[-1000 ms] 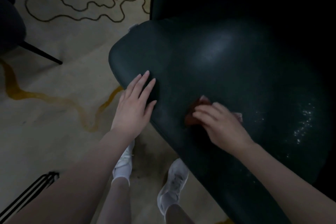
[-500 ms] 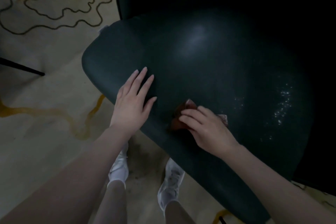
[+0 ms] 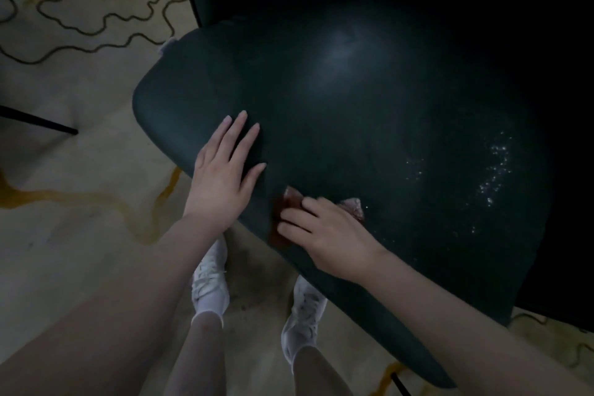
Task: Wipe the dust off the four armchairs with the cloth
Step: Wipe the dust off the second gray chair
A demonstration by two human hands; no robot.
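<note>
You stand on a beige carpet (image 3: 80,154) in white shoes. The right sneaker (image 3: 303,315) sits just right of the left sneaker (image 3: 210,280). An ochre streak (image 3: 80,199) runs left of the left sneaker, and black squiggly lines (image 3: 96,19) loop well beyond it.

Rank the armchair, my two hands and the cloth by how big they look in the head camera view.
Largest: dark green armchair, by far.
Next: left hand and right hand, which look much alike, so I won't rank them apart.
Smallest as seen: reddish cloth, though the right hand covers most of it.
</note>
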